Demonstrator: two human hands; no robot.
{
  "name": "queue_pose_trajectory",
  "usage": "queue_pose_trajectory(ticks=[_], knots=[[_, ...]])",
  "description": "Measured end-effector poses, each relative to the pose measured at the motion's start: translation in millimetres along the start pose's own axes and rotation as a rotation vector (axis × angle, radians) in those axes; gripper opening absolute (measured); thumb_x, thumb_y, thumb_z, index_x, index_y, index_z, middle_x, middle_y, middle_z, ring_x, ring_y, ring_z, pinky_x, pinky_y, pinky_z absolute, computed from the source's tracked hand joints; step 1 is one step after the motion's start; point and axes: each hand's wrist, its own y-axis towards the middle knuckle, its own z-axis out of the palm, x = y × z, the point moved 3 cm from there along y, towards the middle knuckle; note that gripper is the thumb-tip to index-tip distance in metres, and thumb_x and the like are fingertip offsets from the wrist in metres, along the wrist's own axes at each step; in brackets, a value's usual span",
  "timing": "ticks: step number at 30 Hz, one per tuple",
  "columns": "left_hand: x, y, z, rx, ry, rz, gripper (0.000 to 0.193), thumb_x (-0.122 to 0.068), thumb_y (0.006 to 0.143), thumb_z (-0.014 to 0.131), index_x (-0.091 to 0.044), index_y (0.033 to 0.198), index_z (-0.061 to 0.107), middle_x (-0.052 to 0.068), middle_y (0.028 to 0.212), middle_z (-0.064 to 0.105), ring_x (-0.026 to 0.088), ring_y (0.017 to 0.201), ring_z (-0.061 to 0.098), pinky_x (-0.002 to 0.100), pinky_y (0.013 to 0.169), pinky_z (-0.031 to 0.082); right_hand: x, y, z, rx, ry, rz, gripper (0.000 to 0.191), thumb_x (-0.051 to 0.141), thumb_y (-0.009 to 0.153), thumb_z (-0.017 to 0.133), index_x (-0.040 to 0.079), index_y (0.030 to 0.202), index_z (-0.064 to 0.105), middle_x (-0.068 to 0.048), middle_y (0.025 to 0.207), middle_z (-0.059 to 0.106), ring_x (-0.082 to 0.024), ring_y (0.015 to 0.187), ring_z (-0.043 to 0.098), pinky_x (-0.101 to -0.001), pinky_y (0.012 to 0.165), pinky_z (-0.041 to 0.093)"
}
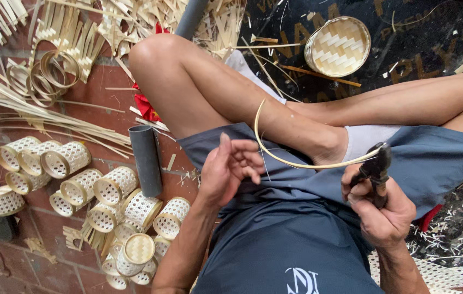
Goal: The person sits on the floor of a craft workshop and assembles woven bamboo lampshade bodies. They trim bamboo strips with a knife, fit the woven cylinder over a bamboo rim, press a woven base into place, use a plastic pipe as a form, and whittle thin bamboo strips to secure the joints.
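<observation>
Progress reads as mid-batch, in my judgement. Finished or part-finished work: a cluster of small open-weave bamboo cylinders lies on the brick floor at my left, more than 10 by count, and at least 1 capped basket sits among them with its woven lid on. 1 round woven lid rests apart on the dark mat beyond my legs. Raw stock remains: loose bamboo strips, coiled bamboo rings and offcuts. A grey tube lies beside my knee.

Item in hand: 1 thin bamboo strip, bent into an open curve over my lap, not yet closed into a ring.

Right hand: fist closed around the handles of dark pliers, held upright above my lap, the nose gripping 1 end of the strip.

Left hand: raised palm-up, fingers loosely curled, thumb pointing up. Whether it pinches a fine sliver or holds nothing, I cannot tell; it does not touch the curved strip's free end, which rises near my shin.

Hands are apart, either side of my lap.
</observation>
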Motion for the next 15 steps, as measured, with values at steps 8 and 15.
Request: queue_pose_trajectory(ticks=[8, 15], knots=[[-43, 32, 20, 0.482, -0.606, 0.115, 0.03, -0.021, 0.128, 0.048, 0.006, 0.135, 0.059, 0.007, 0.093, 0.068, 0.015, 0.08, 0.063, 0.028, 0.069, 0.053, 10, 7, -12, 0.201, -0.529, -0.071, 0.028, -0.013, 0.085, 0.058, -0.003, 0.111, 0.061, -0.016, 0.12, 0.068, -0.02, 0.111, 0.066, -0.0315, 0.099, 0.05], [-65, 15, 59, 0.303, 0.554, 0.437, 0.024, -0.003, 0.11, 0.063, 0.001, 0.133, 0.068, 0.005, 0.098, 0.068, 0.01, 0.079, 0.058, 0.024, 0.073, 0.051, 38, 25, 5, 0.048, -0.573, -0.067, 0.041, -0.008, 0.084, 0.056, -0.006, 0.126, 0.058, -0.02, 0.134, 0.063, -0.028, 0.125, 0.062, -0.034, 0.112, 0.045]])
